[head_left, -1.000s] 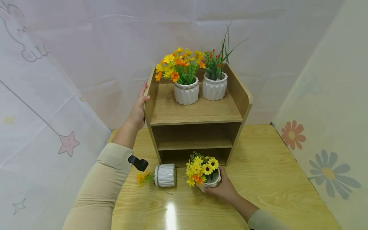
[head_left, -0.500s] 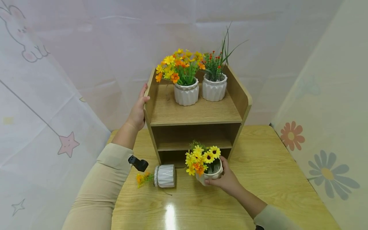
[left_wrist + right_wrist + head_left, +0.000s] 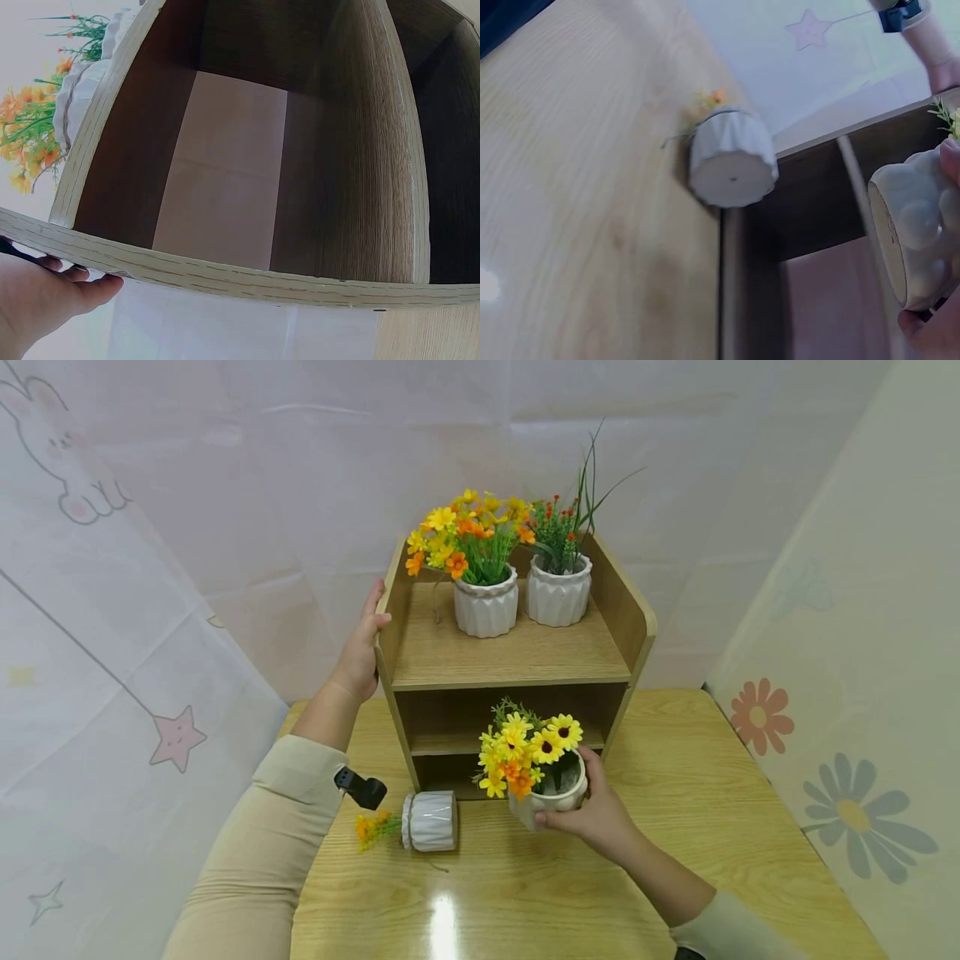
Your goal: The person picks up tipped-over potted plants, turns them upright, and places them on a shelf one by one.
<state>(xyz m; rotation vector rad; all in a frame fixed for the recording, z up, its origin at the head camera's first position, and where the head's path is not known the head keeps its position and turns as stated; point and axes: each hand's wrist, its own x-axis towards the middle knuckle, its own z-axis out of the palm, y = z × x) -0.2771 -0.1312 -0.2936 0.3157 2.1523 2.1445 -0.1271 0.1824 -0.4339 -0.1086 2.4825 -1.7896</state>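
In the head view my right hand [image 3: 600, 810] grips a white flowerpot [image 3: 551, 802] by its side, raised in front of the shelf's lower levels. Yellow and orange artificial flowers [image 3: 517, 752] lean out of it to the left. The right wrist view shows that pot's bumpy wall [image 3: 919, 217] and pale base, with thumb and fingers around it. My left hand [image 3: 360, 652] rests against the outer left side of the wooden shelf [image 3: 510, 660], its fingers extended. The left wrist view has those fingers [image 3: 97, 292] touching the side panel's edge.
Two white pots, one with yellow-orange flowers [image 3: 486, 610] and one with red berries and grass [image 3: 558, 593], stand on the shelf top. A ribbed white pot [image 3: 431, 821] lies on its side on the wooden table [image 3: 712, 827], flowers pointing left. Printed cloth walls surround the table.
My right hand has lifted the flowerpot up from near the tabletop, so it now overlaps the middle level in the head view. My left hand stays on the shelf side.
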